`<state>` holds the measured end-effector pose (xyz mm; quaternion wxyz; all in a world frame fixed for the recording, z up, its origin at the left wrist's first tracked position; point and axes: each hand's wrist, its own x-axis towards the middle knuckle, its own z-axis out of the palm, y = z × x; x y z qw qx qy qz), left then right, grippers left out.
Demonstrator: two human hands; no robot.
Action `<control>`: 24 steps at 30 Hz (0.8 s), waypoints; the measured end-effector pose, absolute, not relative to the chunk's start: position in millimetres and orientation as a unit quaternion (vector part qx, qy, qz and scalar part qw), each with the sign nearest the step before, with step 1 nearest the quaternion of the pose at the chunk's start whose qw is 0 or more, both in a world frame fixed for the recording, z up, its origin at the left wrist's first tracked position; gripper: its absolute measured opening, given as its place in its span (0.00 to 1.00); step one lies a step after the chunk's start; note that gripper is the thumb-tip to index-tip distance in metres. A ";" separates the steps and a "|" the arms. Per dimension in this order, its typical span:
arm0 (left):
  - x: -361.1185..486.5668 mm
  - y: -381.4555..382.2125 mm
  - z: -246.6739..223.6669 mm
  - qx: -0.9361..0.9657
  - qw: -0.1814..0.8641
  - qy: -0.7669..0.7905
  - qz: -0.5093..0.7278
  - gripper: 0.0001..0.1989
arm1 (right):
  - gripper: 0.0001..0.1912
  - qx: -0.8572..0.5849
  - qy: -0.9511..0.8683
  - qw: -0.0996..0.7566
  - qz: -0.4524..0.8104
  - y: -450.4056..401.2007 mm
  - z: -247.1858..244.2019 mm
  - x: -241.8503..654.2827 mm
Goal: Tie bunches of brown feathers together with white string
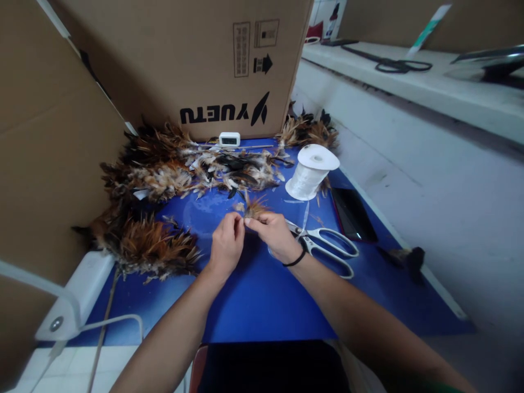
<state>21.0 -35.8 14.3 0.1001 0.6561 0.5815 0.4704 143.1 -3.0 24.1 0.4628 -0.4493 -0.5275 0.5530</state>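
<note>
Cardboard box [184, 60], top centre: print reads "YUETU", upside down, with arrow mark. Left hand [226, 244] and right hand [275, 234] at frame centre, fingertips pinched together on small feather tuft [252, 208] above the blue counter [262, 295]. White-handled scissors [327, 245] just right of the right hand; thread spool [311, 171] above
</note>
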 end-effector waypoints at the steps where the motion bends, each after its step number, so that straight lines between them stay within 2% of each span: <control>1: 20.8 -35.8 13.9 0.665 0.086 0.576 0.468 0.04 | 0.21 -0.449 -0.516 0.453 0.572 -2.2 24.0 143.8; 7: 18.6 -33.1 13.3 0.702 0.024 0.532 0.473 0.05 | 0.21 -0.418 -0.458 0.389 0.681 0.5 23.9 148.3; 13: 18.2 -30.6 13.0 0.717 0.007 0.495 0.492 0.05 | 0.21 -0.392 -0.425 0.358 0.733 1.4 21.8 151.3; 24: 19.6 -31.0 11.1 0.714 0.078 0.497 0.488 0.04 | 0.10 -0.418 -0.401 0.361 0.731 1.4 24.6 150.2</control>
